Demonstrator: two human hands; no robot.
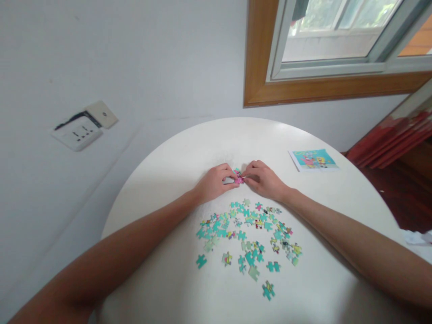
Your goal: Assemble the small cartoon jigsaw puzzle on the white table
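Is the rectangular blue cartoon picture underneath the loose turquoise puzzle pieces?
No, the rectangular blue cartoon picture lies uncovered, apart from the turquoise puzzle pieces.

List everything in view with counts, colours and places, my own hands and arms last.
Loose puzzle pieces: dozens, mostly teal and pale green, on the table's near half
Pink puzzle cluster: one, mainly pink, between the hands
Picture card: one, turquoise, table's right side
Table: one, white, centre
Wall: white, behind
Socket panel: one, white, wall's left
Small plate: one, beige, beside the socket
Window: one, grey-framed, brown surround, upper right
Curtain: red, right
Floor: dark reddish brown, right
White item: unclear, right edge
Left hand, right hand: two, bare, fingers at the cluster
Forearms: two, bare, flanking the pieces
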